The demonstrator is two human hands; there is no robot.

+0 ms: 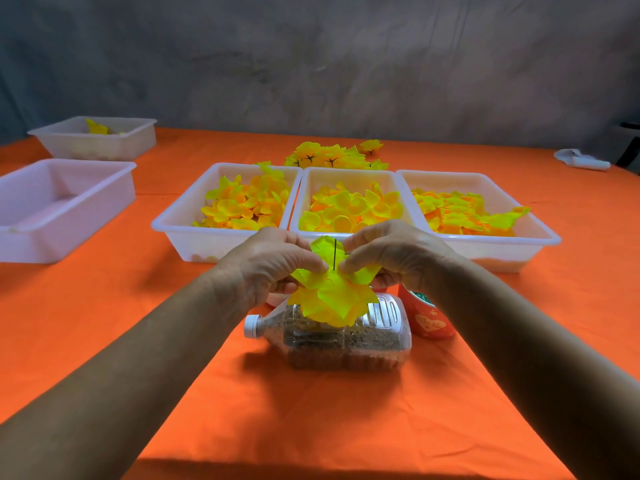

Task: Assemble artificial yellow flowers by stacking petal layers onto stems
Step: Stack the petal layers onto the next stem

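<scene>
- Yellow fabric petal layers (332,296) sit pinched between your left hand (273,261) and right hand (398,254), fingers (311,263) curled round them.
- Thin dark wire stem (335,254) could tear the fabric if you push off-centre.

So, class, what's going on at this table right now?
A person is building a yellow flower. Both hands, left hand and right hand, pinch petal layers threaded on a thin dark stem, held above a lying bottle. Behind sit three trays of loose petals, and finished flowers are piled beyond them.
</scene>
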